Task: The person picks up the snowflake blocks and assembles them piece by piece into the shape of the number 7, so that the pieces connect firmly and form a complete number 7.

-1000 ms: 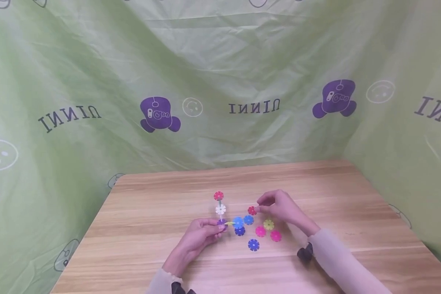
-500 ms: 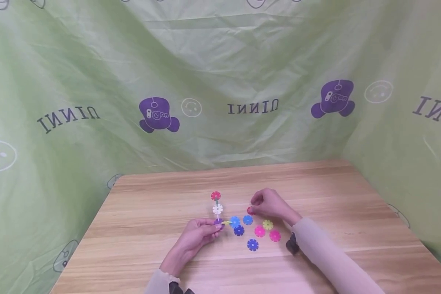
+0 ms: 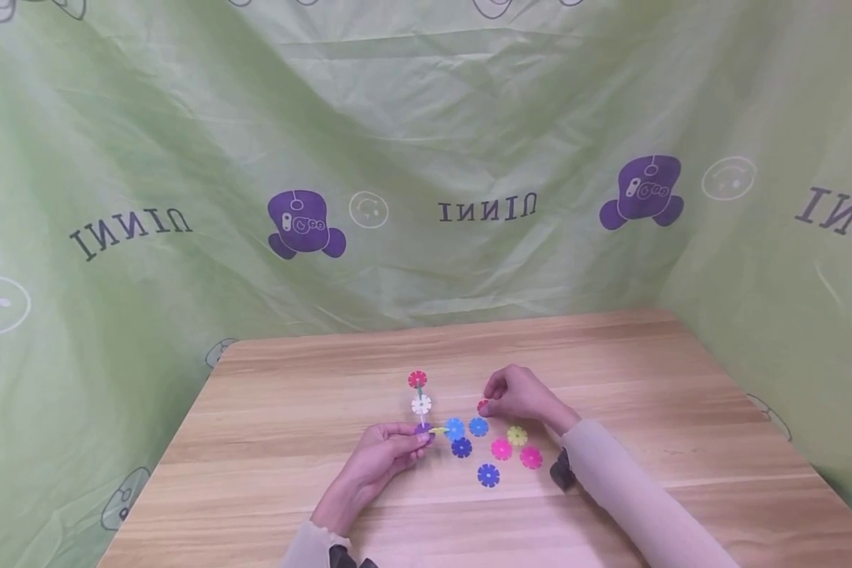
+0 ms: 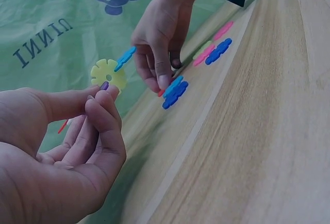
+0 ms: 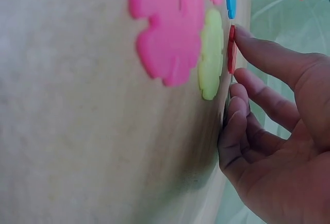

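My left hand (image 3: 376, 465) pinches the purple snowflake disc (image 4: 104, 86) of a joined chain between thumb and fingertips. From it one branch runs away through a white disc (image 3: 421, 405) and a green one on edge to a red end disc (image 3: 417, 379). The other branch runs right through a yellow disc (image 4: 108, 75) to a light blue disc (image 3: 454, 428). My right hand (image 3: 525, 397) is low at the table, its thumb and index finger at opposite edges of a loose red snowflake disc (image 5: 232, 49), which lies flat and is partly covered.
Loose snowflake discs lie between the hands and nearer the person: a light blue one (image 3: 479, 427), two dark blue, two pink (image 3: 531, 457) and a yellow one (image 3: 517, 435). The wooden table (image 3: 255, 442) is backed by a green printed cloth (image 3: 412, 268).
My right hand has moved slightly left over the loose red disc, covering more of it. The left hand keeps hold of the chain, which has shifted slightly left in view.
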Demonstrator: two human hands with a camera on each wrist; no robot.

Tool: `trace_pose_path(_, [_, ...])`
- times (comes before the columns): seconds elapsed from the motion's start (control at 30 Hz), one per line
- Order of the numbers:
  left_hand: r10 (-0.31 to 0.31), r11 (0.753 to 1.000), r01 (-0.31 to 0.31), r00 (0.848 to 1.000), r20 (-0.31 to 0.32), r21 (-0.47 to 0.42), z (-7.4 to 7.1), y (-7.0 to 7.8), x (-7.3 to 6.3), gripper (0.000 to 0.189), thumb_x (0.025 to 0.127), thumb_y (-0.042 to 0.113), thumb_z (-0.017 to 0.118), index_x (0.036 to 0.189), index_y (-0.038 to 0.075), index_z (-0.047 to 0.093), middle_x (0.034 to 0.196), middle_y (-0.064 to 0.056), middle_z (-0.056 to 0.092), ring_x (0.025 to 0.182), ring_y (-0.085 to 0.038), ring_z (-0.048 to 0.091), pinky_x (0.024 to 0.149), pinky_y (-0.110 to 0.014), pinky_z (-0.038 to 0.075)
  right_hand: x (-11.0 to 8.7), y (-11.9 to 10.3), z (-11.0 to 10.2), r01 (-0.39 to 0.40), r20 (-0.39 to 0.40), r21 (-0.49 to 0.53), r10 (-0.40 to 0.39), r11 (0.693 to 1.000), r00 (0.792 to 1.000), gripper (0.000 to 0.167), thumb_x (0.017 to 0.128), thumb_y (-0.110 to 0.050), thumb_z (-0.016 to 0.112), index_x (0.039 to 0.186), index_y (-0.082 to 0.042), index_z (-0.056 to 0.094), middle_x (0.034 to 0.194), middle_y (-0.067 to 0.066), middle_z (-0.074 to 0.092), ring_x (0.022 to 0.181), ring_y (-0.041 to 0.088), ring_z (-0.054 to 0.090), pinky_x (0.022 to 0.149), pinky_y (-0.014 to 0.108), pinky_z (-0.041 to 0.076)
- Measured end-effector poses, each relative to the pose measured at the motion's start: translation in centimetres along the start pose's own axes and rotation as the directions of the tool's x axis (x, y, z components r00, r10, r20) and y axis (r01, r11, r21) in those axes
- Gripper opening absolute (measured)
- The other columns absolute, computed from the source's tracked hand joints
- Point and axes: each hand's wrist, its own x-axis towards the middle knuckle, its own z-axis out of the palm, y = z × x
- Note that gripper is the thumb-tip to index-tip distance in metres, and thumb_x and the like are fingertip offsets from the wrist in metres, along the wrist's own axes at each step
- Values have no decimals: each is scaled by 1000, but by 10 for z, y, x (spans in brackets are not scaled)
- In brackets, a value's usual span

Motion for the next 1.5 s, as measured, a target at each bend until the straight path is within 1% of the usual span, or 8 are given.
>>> trace_pose_path(0.33, [12, 1000, -12, 1000, 8, -9, -1, 0, -1, 20, 93, 5, 75, 111, -3, 71, 104, -7, 82, 82, -5, 72, 76, -16, 60, -2, -4, -3, -5, 7, -39, 6, 999, 1000, 20, 80, -16, 91, 91, -10, 76, 83, 3, 71, 79, 18, 63, 74, 29, 53])
trace_pose_path(0.57, [6, 1000, -6, 1000, -1, -15, -2, 1, 1, 15, 93, 4, 75, 107, 1, 73, 109, -10, 81, 82, -6, 71, 76, -16, 59, -3, -7, -1, -39, 3, -45, 40, 998, 999, 16, 82, -14, 89, 89, -10, 75, 84, 4, 70, 80, 19, 63, 74, 30, 54])
trace_pose_path(0.67, [1, 1000, -1, 1000, -2, -18, -2, 1, 2, 16, 93, 4, 75, 108, 0, 73, 112, -13, 80, 83, -7, 72, 77, -16, 59, -3, -7, -1, -28, -13, -50, 28, 998, 1000, 18, 83, -12, 88, 90, -9, 73, 85, 5, 70, 80, 19, 63, 74, 30, 56])
trace_pose_path(0.9, [3, 1000, -3, 1000, 1, -13, -2, 2, 3, 18, 93, 4, 75, 110, -2, 71, 112, -13, 80, 85, -8, 72, 79, -17, 60, -5, -7, -3, 21, -74, 10, -20, 1000, 997, 14, 84, -1, 84, 88, -9, 73, 81, 3, 73, 75, 16, 67, 71, 28, 59])
trace_pose_path(1.0, [3, 1000, -3, 1000, -2, -12, -2, 3, 3, 18, 93, 4, 75, 110, -1, 71, 112, -12, 80, 87, -9, 73, 80, -17, 60, -8, -9, -4, 47, -89, 23, -45, 999, 995, 13, 85, 2, 81, 92, -7, 76, 83, 3, 76, 77, 15, 70, 73, 30, 62])
trace_pose_path(1.17, [8, 1000, -8, 1000, -8, -13, -3, 5, 3, 16, 94, 5, 74, 109, 0, 73, 111, -10, 80, 88, -9, 73, 81, -18, 60, -18, -14, -5, 84, -110, 46, -78, 995, 991, 14, 87, -2, 81, 100, -9, 80, 92, 2, 80, 85, 13, 73, 84, 34, 63])
trace_pose_path(1.4, [13, 1000, -13, 1000, -4, -23, -4, 6, 3, 15, 94, 4, 73, 108, 1, 73, 114, -13, 79, 88, -10, 73, 81, -18, 60, -38, -18, 0, 192, -104, 159, -177, 968, 979, 13, 90, -9, 81, 103, -10, 81, 98, 5, 82, 86, 13, 75, 77, 23, 62])
trace_pose_path(1.5, [14, 999, -14, 1000, -2, -32, -5, 5, 3, 14, 94, 4, 73, 108, 1, 72, 115, -14, 79, 88, -10, 72, 81, -18, 60, -44, -19, 4, 206, -107, 183, -189, 961, 976, 13, 90, -10, 81, 103, -10, 81, 98, 5, 82, 87, 14, 76, 75, 20, 61])
